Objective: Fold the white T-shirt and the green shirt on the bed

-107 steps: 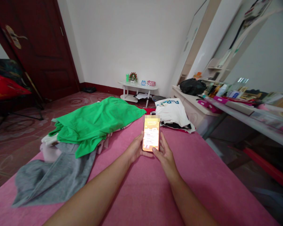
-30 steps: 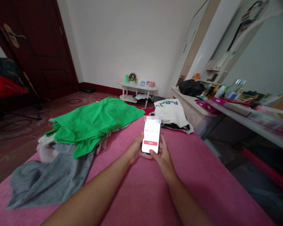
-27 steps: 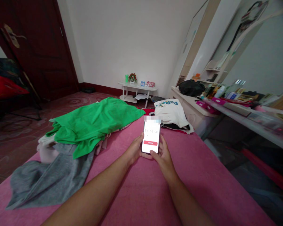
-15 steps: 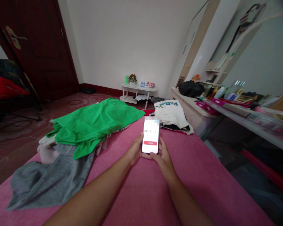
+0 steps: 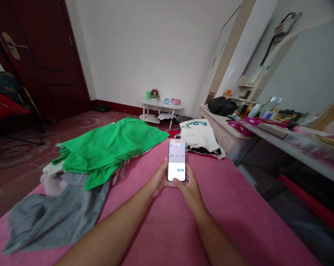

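Note:
A smartphone (image 5: 176,166) is held upright between both hands over the pink bed (image 5: 155,218). Its lit screen shows a timer reading and a white panel with a small blue button. My left hand (image 5: 159,178) is closed around the phone's left side and lower edge. Around the right side is my right hand (image 5: 191,184), closed, its thumb at the bottom of the screen. To the left lie a spread green garment (image 5: 114,144) and a grey garment (image 5: 58,218). Beyond the phone, at the right, rests a folded white shirt (image 5: 198,135) with printed lettering.
A small white table (image 5: 158,104) holding a potted plant stands by the far wall. Along the right runs a dressing table (image 5: 289,147) crowded with bottles and boxes, with a black bag (image 5: 222,106) beyond. A dark red door (image 5: 47,62) is at the left.
The phone's screen has switched from a red button to a white panel with a blue button, and its timer reading is higher. My right thumb has shifted slightly left. The view has turned slightly.

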The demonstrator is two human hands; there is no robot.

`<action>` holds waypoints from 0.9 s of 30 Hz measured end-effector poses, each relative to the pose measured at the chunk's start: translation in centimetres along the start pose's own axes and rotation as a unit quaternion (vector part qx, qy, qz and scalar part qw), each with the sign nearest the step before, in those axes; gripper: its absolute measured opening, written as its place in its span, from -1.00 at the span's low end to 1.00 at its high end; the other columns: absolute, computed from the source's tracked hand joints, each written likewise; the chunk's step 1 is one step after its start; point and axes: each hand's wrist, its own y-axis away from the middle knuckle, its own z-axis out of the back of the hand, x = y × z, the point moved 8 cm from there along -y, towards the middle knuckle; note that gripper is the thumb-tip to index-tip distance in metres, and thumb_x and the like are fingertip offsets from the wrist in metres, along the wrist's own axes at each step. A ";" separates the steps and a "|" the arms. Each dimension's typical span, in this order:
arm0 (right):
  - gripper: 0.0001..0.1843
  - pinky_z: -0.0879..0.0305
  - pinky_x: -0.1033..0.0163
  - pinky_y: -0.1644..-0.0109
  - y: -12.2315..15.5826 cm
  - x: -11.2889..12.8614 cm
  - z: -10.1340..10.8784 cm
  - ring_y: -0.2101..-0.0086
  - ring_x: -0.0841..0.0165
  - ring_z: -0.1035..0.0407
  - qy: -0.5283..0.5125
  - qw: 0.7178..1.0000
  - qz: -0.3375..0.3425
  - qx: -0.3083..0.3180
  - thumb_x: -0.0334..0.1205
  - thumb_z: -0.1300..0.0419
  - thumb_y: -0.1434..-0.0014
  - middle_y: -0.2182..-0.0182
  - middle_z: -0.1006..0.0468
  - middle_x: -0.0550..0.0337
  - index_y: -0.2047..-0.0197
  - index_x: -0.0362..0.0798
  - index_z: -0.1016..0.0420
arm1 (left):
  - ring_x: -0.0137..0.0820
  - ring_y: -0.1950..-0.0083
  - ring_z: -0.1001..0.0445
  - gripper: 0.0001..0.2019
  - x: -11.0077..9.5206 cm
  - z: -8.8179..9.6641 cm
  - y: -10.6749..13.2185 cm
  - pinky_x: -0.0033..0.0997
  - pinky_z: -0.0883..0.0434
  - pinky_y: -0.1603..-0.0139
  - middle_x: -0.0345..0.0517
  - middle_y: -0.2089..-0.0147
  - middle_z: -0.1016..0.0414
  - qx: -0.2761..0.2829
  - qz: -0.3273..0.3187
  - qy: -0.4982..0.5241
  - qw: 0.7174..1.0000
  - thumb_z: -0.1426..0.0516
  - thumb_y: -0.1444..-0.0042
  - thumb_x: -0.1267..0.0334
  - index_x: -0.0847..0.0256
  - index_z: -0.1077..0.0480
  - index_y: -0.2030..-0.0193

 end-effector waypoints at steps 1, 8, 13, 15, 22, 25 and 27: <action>-0.18 -0.37 0.04 -0.09 0.0 -0.1 0.1 -0.06 0.12 -0.37 0.010 1.000 0.000 -0.005 -0.17 -0.34 0.06 -0.15 -0.40 -0.02 -0.26 -0.03 -0.17 | -0.02 -0.04 -0.49 -0.33 0.0 0.0 0.0 -0.06 -0.52 0.17 0.22 -0.14 -0.43 0.000 0.000 0.003 1.000 0.15 -0.23 -0.24 0.23 -0.32 -0.22; -0.24 -0.36 0.01 -0.09 -0.1 0.4 0.1 -0.05 0.11 -0.38 -0.025 0.999 -0.025 -0.017 -0.18 -0.30 0.07 -0.12 -0.43 -0.05 -0.21 -0.07 -0.22 | -0.02 -0.02 -0.49 -0.39 0.3 0.2 0.0 -0.02 -0.52 0.18 0.24 -0.14 -0.43 -0.002 0.008 0.011 1.000 0.12 -0.26 -0.16 0.25 -0.31 -0.22; -0.32 -0.33 -0.03 -0.12 -0.2 0.6 0.2 0.00 0.11 -0.42 -0.069 0.996 -0.058 -0.012 -0.21 -0.30 0.08 -0.05 -0.50 -0.05 -0.14 -0.09 -0.29 | -0.03 -0.01 -0.50 -0.39 0.2 0.2 0.0 -0.10 -0.55 0.25 0.24 -0.14 -0.42 0.006 0.008 0.004 1.000 0.12 -0.26 -0.17 0.25 -0.31 -0.21; -0.38 -0.32 -0.04 -0.13 -0.2 0.4 0.5 0.01 0.11 -0.44 -0.074 0.995 -0.066 -0.015 -0.19 -0.29 0.05 -0.02 -0.53 -0.03 -0.11 -0.09 -0.32 | -0.03 -0.01 -0.50 -0.39 0.3 0.2 -0.1 -0.11 -0.56 0.28 0.24 -0.16 -0.41 0.012 0.008 0.003 1.000 0.10 -0.25 -0.17 0.23 -0.31 -0.21; -0.50 -0.32 -0.05 -0.13 -0.3 -0.2 1.0 0.05 0.15 -0.47 -0.104 0.992 -0.067 -0.036 -0.12 -0.25 -0.05 0.04 -0.57 0.04 -0.07 -0.06 -0.35 | 0.00 -0.01 -0.50 -0.39 0.4 0.1 0.1 -0.10 -0.56 0.33 0.23 -0.17 -0.40 0.025 0.004 -0.009 1.000 0.07 -0.23 -0.19 0.20 -0.33 -0.21; -0.49 -0.33 -0.05 -0.11 -0.4 -0.4 1.1 0.06 0.15 -0.48 -0.100 0.992 -0.067 -0.044 -0.10 -0.27 -0.04 0.04 -0.57 0.03 -0.06 -0.06 -0.36 | 0.00 -0.01 -0.50 -0.39 0.4 -0.1 0.2 -0.13 -0.57 0.34 0.24 -0.19 -0.38 0.024 0.008 -0.016 1.000 0.06 -0.23 -0.19 0.20 -0.33 -0.22; -0.48 -0.34 -0.05 -0.10 -0.4 -0.5 1.3 0.07 0.15 -0.48 -0.097 0.992 -0.069 -0.050 -0.10 -0.27 -0.04 0.04 -0.57 0.03 -0.06 -0.06 -0.35 | 0.00 -0.02 -0.50 -0.39 0.3 -0.2 0.2 -0.15 -0.57 0.35 0.23 -0.19 -0.38 0.025 0.009 -0.017 0.999 0.07 -0.23 -0.19 0.19 -0.32 -0.22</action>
